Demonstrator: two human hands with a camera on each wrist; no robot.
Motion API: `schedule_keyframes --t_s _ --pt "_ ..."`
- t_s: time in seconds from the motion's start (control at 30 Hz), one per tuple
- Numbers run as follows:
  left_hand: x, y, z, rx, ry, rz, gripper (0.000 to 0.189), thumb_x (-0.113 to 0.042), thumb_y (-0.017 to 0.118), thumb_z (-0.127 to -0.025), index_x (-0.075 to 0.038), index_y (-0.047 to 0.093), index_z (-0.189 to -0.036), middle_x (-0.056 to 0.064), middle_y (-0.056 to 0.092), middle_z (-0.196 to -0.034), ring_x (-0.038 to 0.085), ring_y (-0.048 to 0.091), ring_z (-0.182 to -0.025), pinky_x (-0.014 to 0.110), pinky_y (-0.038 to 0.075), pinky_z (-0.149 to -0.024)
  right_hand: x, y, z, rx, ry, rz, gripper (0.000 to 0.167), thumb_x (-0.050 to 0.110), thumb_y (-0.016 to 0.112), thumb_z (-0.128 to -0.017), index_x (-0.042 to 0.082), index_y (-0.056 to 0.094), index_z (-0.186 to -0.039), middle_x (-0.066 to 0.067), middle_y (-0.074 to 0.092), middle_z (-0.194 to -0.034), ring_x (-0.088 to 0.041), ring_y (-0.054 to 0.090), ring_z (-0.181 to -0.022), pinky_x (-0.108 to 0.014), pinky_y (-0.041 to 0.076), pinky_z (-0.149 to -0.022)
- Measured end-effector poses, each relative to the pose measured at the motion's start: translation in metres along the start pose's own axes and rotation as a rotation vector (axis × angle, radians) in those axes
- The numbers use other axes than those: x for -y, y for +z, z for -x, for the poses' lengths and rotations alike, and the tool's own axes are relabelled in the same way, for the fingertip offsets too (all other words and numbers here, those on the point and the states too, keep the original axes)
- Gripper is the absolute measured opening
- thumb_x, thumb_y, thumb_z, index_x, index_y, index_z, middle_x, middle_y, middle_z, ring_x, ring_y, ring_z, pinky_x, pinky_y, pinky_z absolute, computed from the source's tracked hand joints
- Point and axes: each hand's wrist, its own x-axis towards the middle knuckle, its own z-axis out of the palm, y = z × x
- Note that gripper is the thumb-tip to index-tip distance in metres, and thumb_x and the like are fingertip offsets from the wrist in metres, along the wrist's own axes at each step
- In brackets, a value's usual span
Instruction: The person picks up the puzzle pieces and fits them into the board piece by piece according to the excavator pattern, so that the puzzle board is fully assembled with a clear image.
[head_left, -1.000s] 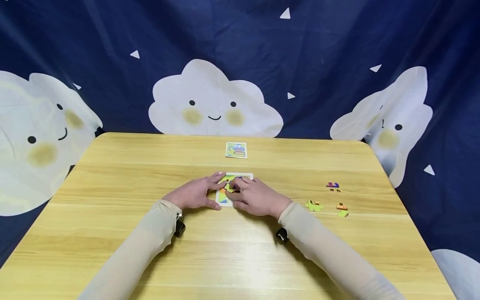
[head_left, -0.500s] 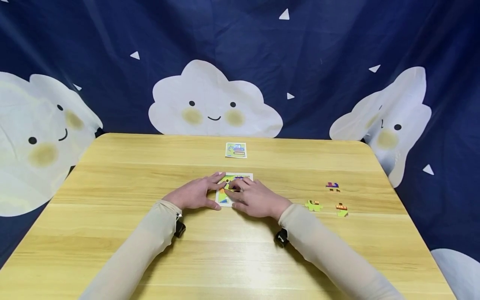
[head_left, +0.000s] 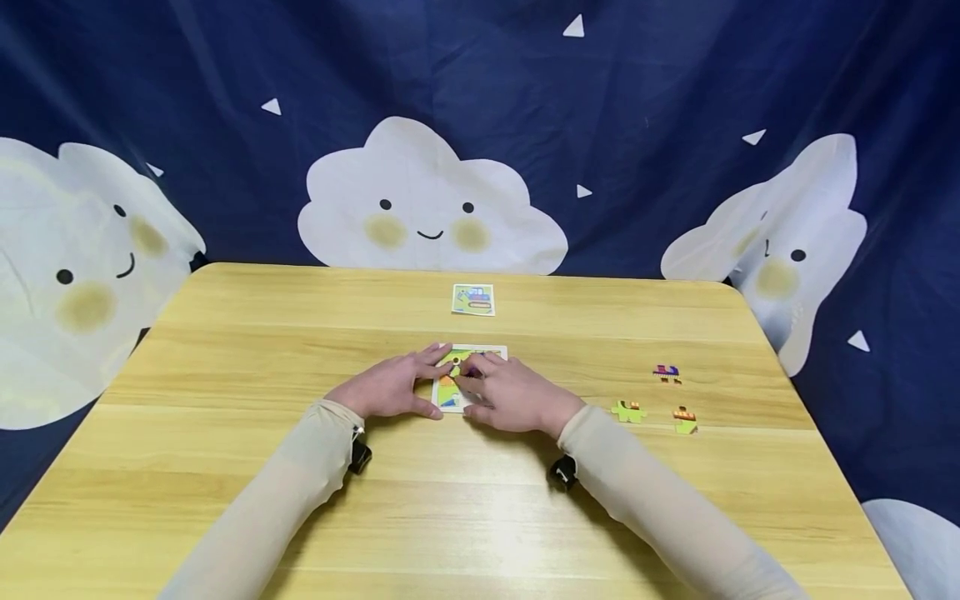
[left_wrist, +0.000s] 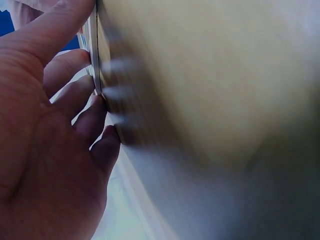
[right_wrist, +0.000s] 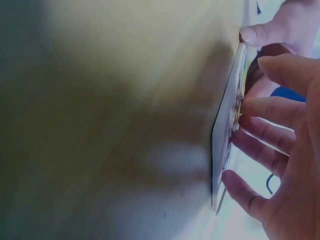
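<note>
A small jigsaw puzzle in a white-bordered tray [head_left: 441, 407] lies mid-table, its green, orange and blue picture partly covered by the hands. My left hand [head_left: 388, 386] rests along its left side, thumb at the near left corner and fingers spread over the far left part. In the left wrist view, the thumb and fingertips [left_wrist: 79, 57] meet the tray's edge. From the right, my right hand [head_left: 517, 393] reaches over the puzzle. Its extended fingers [right_wrist: 265, 130] touch the puzzle's surface in the right wrist view, while its thumb stands apart from them.
Three loose jigsaw pieces lie to the right: a purple-red piece [head_left: 666, 372], a green piece [head_left: 628, 412] and a green-orange piece [head_left: 685, 421]. Beyond the tray sits a small picture card [head_left: 473, 300] of a digger-like vehicle. A dark blue cloud-print curtain [head_left: 630, 100] hangs behind the table.
My right fingers shift slightly over the puzzle, hiding a dark patch that showed before. My left hand stays at the tray's left side, and the loose pieces stay put.
</note>
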Motion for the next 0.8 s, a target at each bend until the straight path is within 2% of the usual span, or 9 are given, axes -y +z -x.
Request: schedule_keyframes --t_s 0.23,0.6,0.8 --pt "-0.0009 -0.0003 -0.0004 0.008 -0.003 -0.001 0.08 -0.039 0.079 -0.082 -0.006 0.044 -0.146 0.006 0.018 -0.161 0.028 0.016 -0.146 0.05 0.021 -0.115 0.0022 0.0028 0.0046 0.035 -0.029 0.05 0.054 0.044 0.051 -0.101 0.023 0.044 -0.15 -0.005 0.04 -0.142 -0.02 0.037 -0.128 -0.051 0.046 -0.095" --pt "-0.0012 0.0021 -0.0014 0.0 -0.008 0.006 0.079 -0.038 0.079 -0.083 -0.006 0.044 -0.146 0.005 0.018 -0.161 0.029 0.016 -0.146 0.05 0.019 -0.116 0.0059 0.0024 0.0029 0.03 -0.038 0.129 0.053 0.04 0.052 -0.099 0.018 0.048 -0.147 -0.004 0.043 -0.135 -0.021 0.039 -0.121 -0.045 0.048 -0.087" --pt "-0.0017 0.0009 -0.0004 -0.004 -0.007 0.008 0.079 -0.038 0.079 -0.083 -0.005 0.045 -0.145 0.007 0.018 -0.161 0.029 0.016 -0.146 0.05 0.018 -0.116 0.0061 0.0015 0.0027 0.004 -0.032 0.114 0.048 0.038 0.053 -0.099 0.012 0.058 -0.139 -0.006 0.047 -0.134 -0.021 0.043 -0.121 -0.045 0.051 -0.088"
